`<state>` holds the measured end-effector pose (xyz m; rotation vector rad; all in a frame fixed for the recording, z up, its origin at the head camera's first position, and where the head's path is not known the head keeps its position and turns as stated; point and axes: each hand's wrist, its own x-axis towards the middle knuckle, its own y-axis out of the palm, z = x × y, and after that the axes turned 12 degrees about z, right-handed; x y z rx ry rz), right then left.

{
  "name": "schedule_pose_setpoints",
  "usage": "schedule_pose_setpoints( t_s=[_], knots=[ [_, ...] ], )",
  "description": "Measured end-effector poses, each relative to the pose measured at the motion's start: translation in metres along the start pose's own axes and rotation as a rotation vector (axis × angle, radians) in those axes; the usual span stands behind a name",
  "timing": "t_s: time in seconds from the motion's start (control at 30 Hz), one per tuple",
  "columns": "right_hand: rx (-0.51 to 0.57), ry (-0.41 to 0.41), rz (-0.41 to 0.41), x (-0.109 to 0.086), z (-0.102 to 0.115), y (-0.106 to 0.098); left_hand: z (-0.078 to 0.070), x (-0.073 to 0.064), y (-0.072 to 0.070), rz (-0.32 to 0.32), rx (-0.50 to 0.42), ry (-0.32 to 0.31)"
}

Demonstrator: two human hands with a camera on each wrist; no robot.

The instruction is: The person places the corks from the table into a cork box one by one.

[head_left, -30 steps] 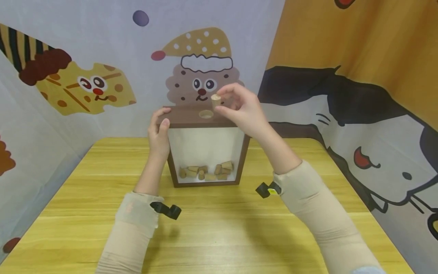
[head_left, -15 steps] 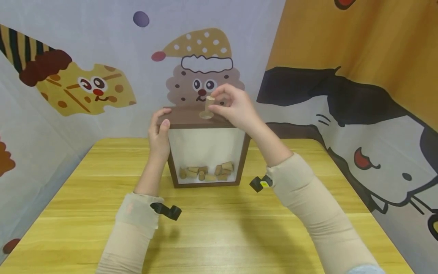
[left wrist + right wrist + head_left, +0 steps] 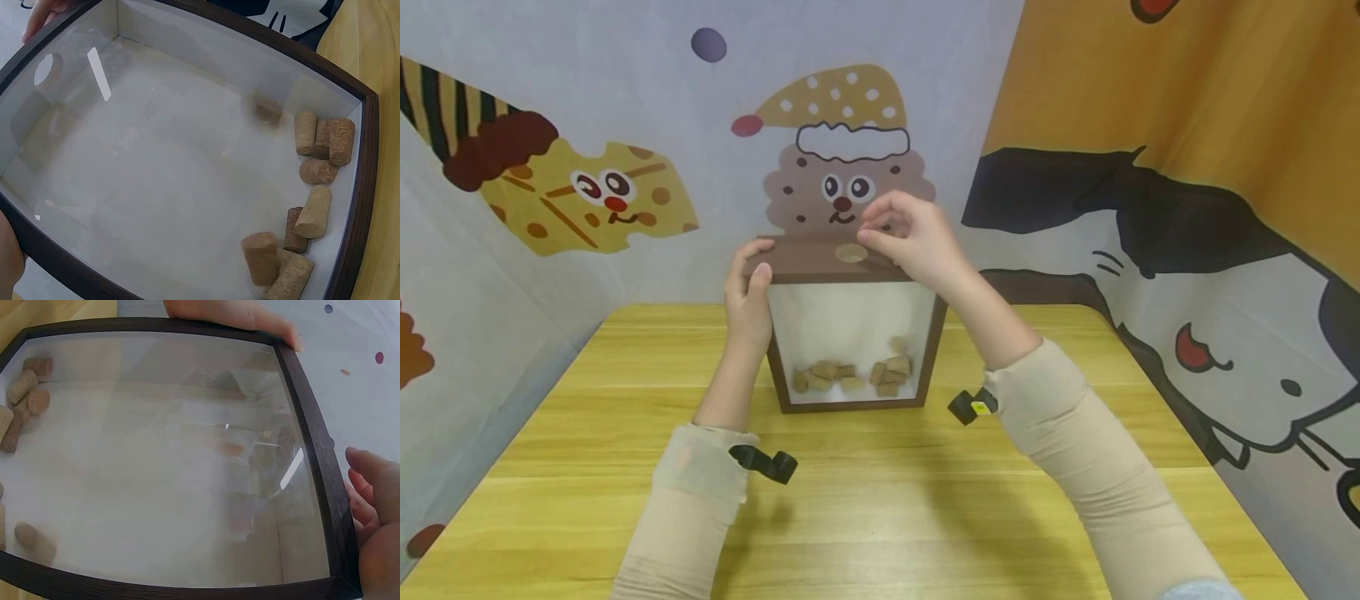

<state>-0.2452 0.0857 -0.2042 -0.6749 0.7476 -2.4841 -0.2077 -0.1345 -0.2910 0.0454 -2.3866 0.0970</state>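
A dark-brown framed cork-collecting shadow box [image 3: 852, 408] with a clear front and white back stands upright on the table. Its top has a round hole [image 3: 852, 253]. My left hand [image 3: 749, 292] grips the top left corner, thumb on the front edge and fingers over the top. Just right of the hole hovers my right hand [image 3: 925, 242], thumb and fingers loosely bent with nothing between them. Inside, several corks [image 3: 823, 373] lie along the bottom in two clusters. One blurred cork [image 3: 267, 109] is in mid-air above the right cluster.
The box rests toward the back of a yellow wood-grain table [image 3: 865, 500]. Behind it hangs a curtain [image 3: 662, 67] printed with cartoon figures. Each wrist carries a small black camera [image 3: 765, 462].
My right hand has moved left to the hole and let go of the cork, which has dropped into the box. Corks in the left cluster have shifted. My left hand has stayed in place.
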Motion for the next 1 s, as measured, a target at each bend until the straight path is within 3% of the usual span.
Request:
schedule_pose_setpoints(
  t_s=[0.23,0.47,0.7,0.87,1.0],
  knots=[
    [0.016,-0.011,-0.020,-0.008,-0.001,-0.004,-0.003,-0.001,0.001,0.004,0.002,-0.006],
    [0.037,-0.020,-0.065,-0.028,0.001,-0.010,-0.003,0.001,0.001,0.000,0.004,-0.002],
    [0.043,-0.110,-0.114,-0.056,-0.003,-0.018,0.023,0.005,-0.007,0.013,0.008,-0.009],
    [-0.073,-0.154,-0.168,-0.079,-0.008,-0.028,0.017,0.006,-0.016,0.088,0.087,-0.078],
    [-0.173,-0.146,-0.206,-0.103,-0.021,-0.037,0.006,0.007,-0.027,0.212,0.173,-0.161]
  ],
)
